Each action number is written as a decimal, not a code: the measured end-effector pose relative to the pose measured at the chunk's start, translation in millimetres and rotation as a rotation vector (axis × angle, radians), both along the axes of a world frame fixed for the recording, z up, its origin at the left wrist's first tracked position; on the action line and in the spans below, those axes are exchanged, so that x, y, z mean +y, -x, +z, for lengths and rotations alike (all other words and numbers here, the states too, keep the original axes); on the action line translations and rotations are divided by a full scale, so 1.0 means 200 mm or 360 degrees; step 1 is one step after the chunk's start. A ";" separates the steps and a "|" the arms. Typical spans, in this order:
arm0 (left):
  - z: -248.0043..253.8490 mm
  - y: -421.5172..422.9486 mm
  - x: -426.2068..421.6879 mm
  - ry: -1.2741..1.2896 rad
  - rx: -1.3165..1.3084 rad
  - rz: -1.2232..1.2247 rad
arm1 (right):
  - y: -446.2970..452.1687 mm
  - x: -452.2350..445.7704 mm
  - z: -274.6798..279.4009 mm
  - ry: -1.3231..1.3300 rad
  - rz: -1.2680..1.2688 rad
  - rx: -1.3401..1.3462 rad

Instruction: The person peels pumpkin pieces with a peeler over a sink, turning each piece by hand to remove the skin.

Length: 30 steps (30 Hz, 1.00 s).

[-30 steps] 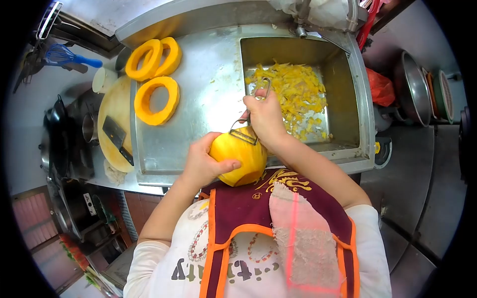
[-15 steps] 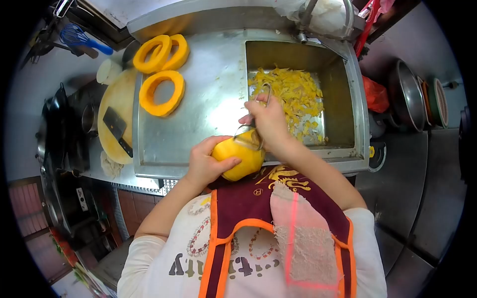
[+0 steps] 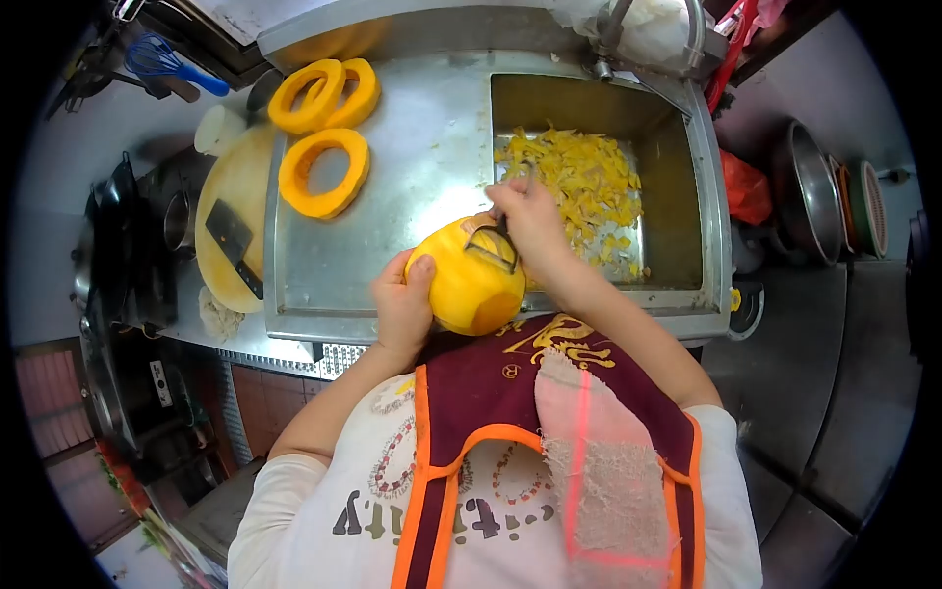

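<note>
A peeled yellow pumpkin piece (image 3: pixel 461 280) is held close to the apron, over the front edge of the steel counter. My left hand (image 3: pixel 403 299) grips its left side, with the thumb on top. In my right hand (image 3: pixel 530 226) is a metal peeler (image 3: pixel 493 246), its fingers closed round the handle. The peeler's head rests on the upper right of the pumpkin's surface. A cut face shows at the pumpkin's lower end. Beyond my right hand, yellow peelings (image 3: pixel 584 182) lie in the sink (image 3: pixel 669 196).
Several orange pumpkin rings (image 3: pixel 355 177) lie at the counter's back left. Left of the counter, a cleaver (image 3: pixel 229 231) rests on a round board (image 3: pixel 222 270) near a cloth (image 3: pixel 218 316). A faucet (image 3: pixel 602 69) stands behind the sink. Metal bowls (image 3: pixel 810 187) are at the right.
The pumpkin has been turned and raised slightly, so its cut end shows more. My left hand has shifted its hold round the left side. The peeler stays in my right hand.
</note>
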<state>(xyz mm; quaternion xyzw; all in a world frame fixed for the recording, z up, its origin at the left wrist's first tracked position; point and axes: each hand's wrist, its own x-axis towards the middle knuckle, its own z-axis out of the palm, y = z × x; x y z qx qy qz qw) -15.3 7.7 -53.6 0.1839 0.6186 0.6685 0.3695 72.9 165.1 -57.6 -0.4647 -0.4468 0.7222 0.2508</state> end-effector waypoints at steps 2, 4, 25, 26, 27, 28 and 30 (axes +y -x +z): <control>0.00 -0.01 0.00 -0.0001 -0.0123 -0.0037 | 0.01 -0.01 -0.02 -0.0154 0.0038 -0.0173; 0.03 0.02 0.00 0.0103 -0.0087 -0.0226 | 0.01 -0.01 -0.03 -0.0167 0.0004 -0.0260; 0.23 0.05 0.08 0.0486 0.0619 -0.0668 | -0.26 0.21 -0.34 0.0366 -0.0699 0.0134; 0.25 0.02 0.09 0.0536 0.0748 -0.0674 | -0.20 0.18 -0.14 0.0309 -0.0586 0.0166; 0.28 -0.01 0.10 0.0584 0.0879 -0.0684 | -0.13 0.12 0.04 0.0251 -0.0478 0.0198; 0.29 -0.03 0.11 0.0659 0.0932 -0.0720 | -0.07 0.05 0.10 0.0162 -0.0382 0.0138; 0.31 -0.05 0.14 0.0801 0.1035 -0.0772 | 0.00 -0.03 0.16 -0.0029 -0.0175 0.0013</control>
